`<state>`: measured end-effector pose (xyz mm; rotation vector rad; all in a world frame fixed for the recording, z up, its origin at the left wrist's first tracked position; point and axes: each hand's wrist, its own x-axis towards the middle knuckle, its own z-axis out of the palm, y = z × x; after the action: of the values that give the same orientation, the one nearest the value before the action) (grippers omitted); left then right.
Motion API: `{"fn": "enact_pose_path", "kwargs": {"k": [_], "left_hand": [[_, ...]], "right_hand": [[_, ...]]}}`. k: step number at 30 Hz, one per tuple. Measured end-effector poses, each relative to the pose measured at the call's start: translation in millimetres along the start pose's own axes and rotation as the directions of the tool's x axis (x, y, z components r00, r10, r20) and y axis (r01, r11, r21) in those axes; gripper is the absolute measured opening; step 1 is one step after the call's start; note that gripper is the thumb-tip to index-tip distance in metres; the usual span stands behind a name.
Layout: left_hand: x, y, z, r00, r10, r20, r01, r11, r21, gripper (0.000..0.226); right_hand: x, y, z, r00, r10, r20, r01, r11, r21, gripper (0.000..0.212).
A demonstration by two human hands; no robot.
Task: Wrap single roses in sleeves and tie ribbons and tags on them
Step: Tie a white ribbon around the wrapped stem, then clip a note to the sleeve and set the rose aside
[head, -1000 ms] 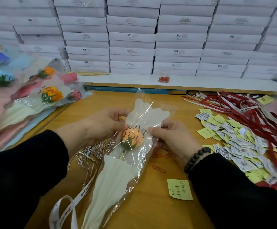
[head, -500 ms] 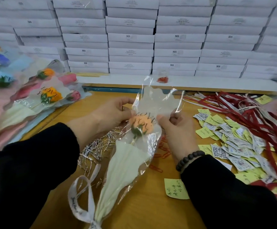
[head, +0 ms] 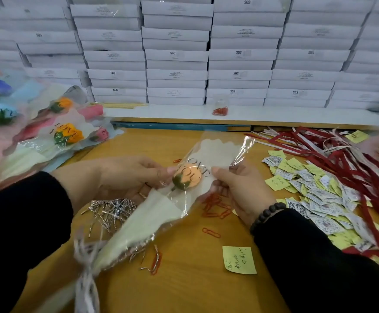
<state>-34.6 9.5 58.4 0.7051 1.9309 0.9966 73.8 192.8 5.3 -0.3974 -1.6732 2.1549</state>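
Observation:
An orange rose (head: pixel 187 177) sits inside a clear sleeve (head: pixel 215 152) printed "LOVE YOU", with a cream paper cone (head: pixel 139 224) round its stem. A white ribbon (head: pixel 85 281), blurred, is tied at the sleeve's lower end. My left hand (head: pixel 127 175) pinches the sleeve's left edge beside the rose. My right hand (head: pixel 238 188) pinches the right edge, thumb on top. The sleeve is held above the wooden table (head: pixel 184 290), tilted toward the lower left.
Wrapped roses (head: pixel 66 134) are piled at the left. Red and white ribbons (head: pixel 333 159) and paper tags (head: pixel 315 195) cover the right side. Silver twist ties (head: pixel 109 211), red paper clips (head: pixel 215 208) and a yellow note (head: pixel 239 259) lie under the sleeve. White boxes (head: pixel 177 55) are stacked behind.
Both hands have lifted the sleeved rose and carried it up and to the right; the ribboned lower end swings up off the table.

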Motion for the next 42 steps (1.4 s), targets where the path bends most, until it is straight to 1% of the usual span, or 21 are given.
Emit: {"fn": "enact_pose_path", "kwargs": {"k": [2, 4, 6, 9, 12, 14, 17, 19, 20, 21, 22, 27, 29, 31, 32, 34, 36, 37, 39, 41, 42], "left_hand": [[-0.6, -0.9, -3.9, 1.0, 0.004, 0.011, -0.003, 0.999, -0.055, 0.061], [1.2, -1.6, -3.3, 1.0, 0.023, 0.001, -0.023, 0.995, -0.095, 0.044], [6.7, -2.0, -0.6, 0.997, 0.043, -0.058, -0.053, 0.983, -0.176, 0.034], [18.3, -3.6, 2.8, 0.979, 0.045, -0.198, -0.107, 0.944, -0.313, 0.03], [26.1, -7.0, 7.7, 0.958, 0.034, -0.286, -0.135, 0.93, -0.342, 0.019], [30.2, -10.9, 12.5, 0.932, 0.012, -0.363, -0.162, 0.908, -0.387, 0.013], [35.2, -15.8, 20.8, 0.908, -0.021, -0.419, -0.202, 0.854, -0.48, 0.01], [37.7, -17.1, 24.2, 0.899, -0.044, -0.436, -0.198, 0.847, -0.494, 0.011], [38.2, -16.8, 24.7, 0.894, -0.057, -0.445, -0.197, 0.841, -0.503, 0.011], [39.5, -16.6, 24.0, 0.892, -0.06, -0.448, -0.199, 0.837, -0.51, 0.01], [39.5, -15.4, 23.5, 0.897, -0.057, -0.438, -0.198, 0.833, -0.516, 0.008], [37.8, -11.4, 20.6, 0.94, -0.019, -0.341, -0.172, 0.836, -0.521, 0.004], [36.3, -10.8, 21.4, 0.946, -0.013, -0.323, -0.166, 0.838, -0.52, 0.005], [37.1, -12.0, 24.2, 0.941, 0.001, -0.337, -0.194, 0.819, -0.54, 0.02], [36.2, -11.9, 27.3, 0.934, -0.003, -0.358, -0.208, 0.809, -0.55, 0.023], [36.1, -12.5, 33.2, 0.909, -0.018, -0.417, -0.244, 0.787, -0.567, 0.007], [36.3, -14.3, 38.4, 0.883, -0.034, -0.468, -0.274, 0.772, -0.574, 0.012], [37.1, -15.6, 40.1, 0.874, -0.03, -0.486, -0.29, 0.77, -0.568, 0.014], [37.3, -17.2, 42.0, 0.863, -0.027, -0.505, -0.298, 0.779, -0.551, 0.014], [36.8, -18.1, 40.3, 0.859, -0.031, -0.511, -0.296, 0.785, -0.544, 0.013], [36.8, -18.4, 38.9, 0.86, -0.029, -0.509, -0.297, 0.783, -0.547, 0.013]], "right_hand": [[-0.3, 1.1, 1.2, 0.998, 0.03, 0.062, -0.032, 0.999, 0.03, 0.006], [-1.8, 2.1, 4.1, 0.989, 0.059, 0.135, -0.068, 0.996, 0.064, 0.006], [-5.2, 3.3, 8.0, 0.967, 0.098, 0.235, -0.114, 0.992, 0.055, 0.005], [-10.7, 6.0, 12.1, 0.913, 0.163, 0.373, -0.156, 0.986, -0.049, 0.009], [-13.9, 7.6, 15.8, 0.867, 0.224, 0.444, -0.164, 0.972, -0.171, 0.011], [-14.2, 4.5, 18.9, 0.888, 0.219, 0.404, -0.154, 0.97, -0.188, 0.013], [-10.0, 1.0, 18.8, 0.969, 0.146, 0.201, -0.112, 0.978, -0.173, 0.024], [-7.1, 0.2, 14.8, 0.992, 0.1, 0.075, -0.081, 0.971, -0.226, 0.015], [-6.9, -0.8, 12.9, 0.996, 0.082, 0.046, -0.068, 0.965, -0.255, 0.007], [-6.9, -2.3, 11.3, 0.997, 0.072, 0.034, -0.06, 0.96, -0.274, 0.004], [-7.4, -4.1, 10.0, 0.997, 0.071, 0.033, -0.059, 0.956, -0.286, 0.007], [-7.4, -11.7, 5.0, 0.993, 0.088, 0.082, -0.047, 0.911, -0.409, 0.011], [-6.4, -13.5, 3.6, 0.991, 0.085, 0.103, -0.034, 0.908, -0.418, 0.009], [-6.3, -16.7, 1.7, 0.991, 0.076, 0.113, -0.027, 0.922, -0.386, 0.008], [-6.3, -18.6, -0.5, 0.991, 0.067, 0.113, -0.019, 0.922, -0.386, 0.006], [-4.6, -24.2, -7.6, 0.994, 0.052, 0.095, -0.007, 0.907, -0.421, 0.007], [-3.0, -33.5, -17.2, 0.996, 0.03, 0.085, 0.018, 0.857, -0.515, 0.007], [-3.1, -39.9, -22.6, 0.994, 0.029, 0.103, 0.039, 0.795, -0.605, 0.007], [-5.9, -53.0, -31.0, 0.975, 0.125, 0.182, 0.066, 0.621, -0.781, 0.008], [-9.9, -61.8, -33.0, 0.939, 0.256, 0.231, 0.082, 0.483, -0.871, 0.009], [-11.1, -63.5, -33.3, 0.933, 0.278, 0.228, 0.095, 0.419, -0.903, 0.01]]}}
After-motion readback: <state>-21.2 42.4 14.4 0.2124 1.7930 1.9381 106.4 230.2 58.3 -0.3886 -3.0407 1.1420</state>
